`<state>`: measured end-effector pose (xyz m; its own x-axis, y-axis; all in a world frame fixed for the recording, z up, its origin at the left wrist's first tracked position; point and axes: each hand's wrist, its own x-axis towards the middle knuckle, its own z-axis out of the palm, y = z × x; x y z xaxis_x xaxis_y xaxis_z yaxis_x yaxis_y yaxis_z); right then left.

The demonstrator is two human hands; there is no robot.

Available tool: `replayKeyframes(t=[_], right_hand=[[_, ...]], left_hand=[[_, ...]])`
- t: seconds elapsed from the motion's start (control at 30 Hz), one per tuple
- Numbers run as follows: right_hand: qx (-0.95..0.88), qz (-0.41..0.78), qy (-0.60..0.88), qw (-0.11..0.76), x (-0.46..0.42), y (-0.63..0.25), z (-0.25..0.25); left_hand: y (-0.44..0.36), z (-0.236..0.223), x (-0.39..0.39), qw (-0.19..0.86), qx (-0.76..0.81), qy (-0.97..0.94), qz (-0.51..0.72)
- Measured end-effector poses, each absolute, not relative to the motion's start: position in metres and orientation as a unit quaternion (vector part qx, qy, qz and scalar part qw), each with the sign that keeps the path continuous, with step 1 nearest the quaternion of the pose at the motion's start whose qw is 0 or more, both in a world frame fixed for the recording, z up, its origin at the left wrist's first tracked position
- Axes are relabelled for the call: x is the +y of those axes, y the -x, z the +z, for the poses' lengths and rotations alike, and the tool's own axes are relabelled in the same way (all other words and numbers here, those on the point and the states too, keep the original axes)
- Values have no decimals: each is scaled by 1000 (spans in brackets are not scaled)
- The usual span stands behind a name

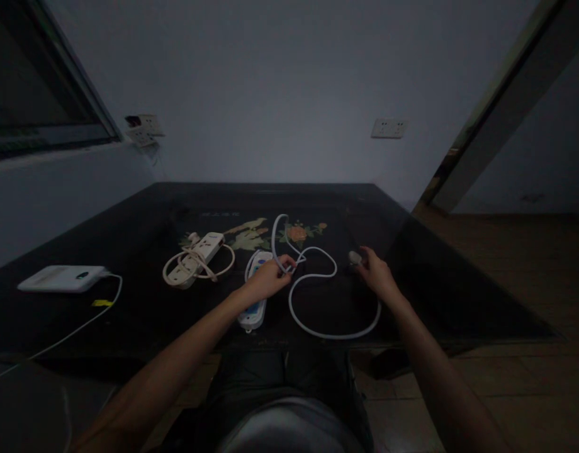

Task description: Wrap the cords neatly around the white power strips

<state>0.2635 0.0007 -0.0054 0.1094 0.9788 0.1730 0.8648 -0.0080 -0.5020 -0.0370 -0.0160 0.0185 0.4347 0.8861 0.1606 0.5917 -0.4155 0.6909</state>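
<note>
My left hand (276, 275) is closed on the white cord (313, 275) of a power strip, with the fingers pinched round it. Partly under that hand and wrist lies the white and blue power strip (252, 316). The cord runs in loose loops across the dark table towards the right. At its far end, my right hand (375, 272) grips the plug (354, 257) between thumb and fingers. A second power strip (208, 246), with its cord wound round it, rests to the left of my left hand.
On the table's left side lies a white power bank (58, 279) with a thin cable plugged in. A yellow tag (102, 303) is beside that cable. The black table (435, 283) bears a painted flower and bird. Wall sockets (389, 128) sit behind it.
</note>
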Motion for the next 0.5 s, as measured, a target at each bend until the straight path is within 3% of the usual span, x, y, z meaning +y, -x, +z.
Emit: replayKeyframes(t=[0.1,0.2,0.37,0.5], right_hand=[[-655,185,639,357,2,-263,6],[-686,234,558,404,5,-254,26],[-754,297,469,351,14,-228,57],[-813,259,435,287,23,-206,68]], left_hand=[[38,19,-15,276,459,-798,278],[39,21,-14,272,447,-802,287],[41,28,-17,327,410,-792,313],[40,40,-24,378,367,-778,342]])
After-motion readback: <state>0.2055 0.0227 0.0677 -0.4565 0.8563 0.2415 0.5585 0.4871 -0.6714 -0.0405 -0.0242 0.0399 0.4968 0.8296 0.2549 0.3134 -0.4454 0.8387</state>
